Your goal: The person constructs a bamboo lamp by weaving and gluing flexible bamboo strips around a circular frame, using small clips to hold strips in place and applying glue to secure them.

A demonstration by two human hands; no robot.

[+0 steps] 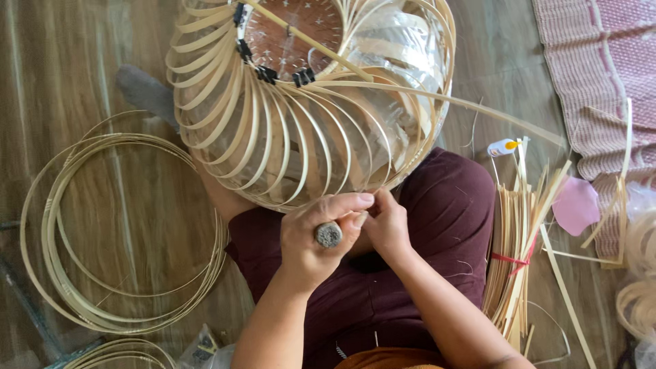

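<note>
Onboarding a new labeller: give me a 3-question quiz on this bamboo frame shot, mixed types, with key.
1. True or false: the left hand is closed around a tool handle.
2. Multiple choice: what lies on the floor to the person's left? A) coiled bamboo hoops B) a metal bucket C) a stack of plates
3. Fill in: the right hand works at the lower rim of the round ____ frame.

Key:
1. True; the handle's butt end shows in the fist.
2. A, the coiled bamboo hoops.
3. Bamboo; its curved strips are held near the top by black clips, and a tied strip bundle lies to the right.
</note>
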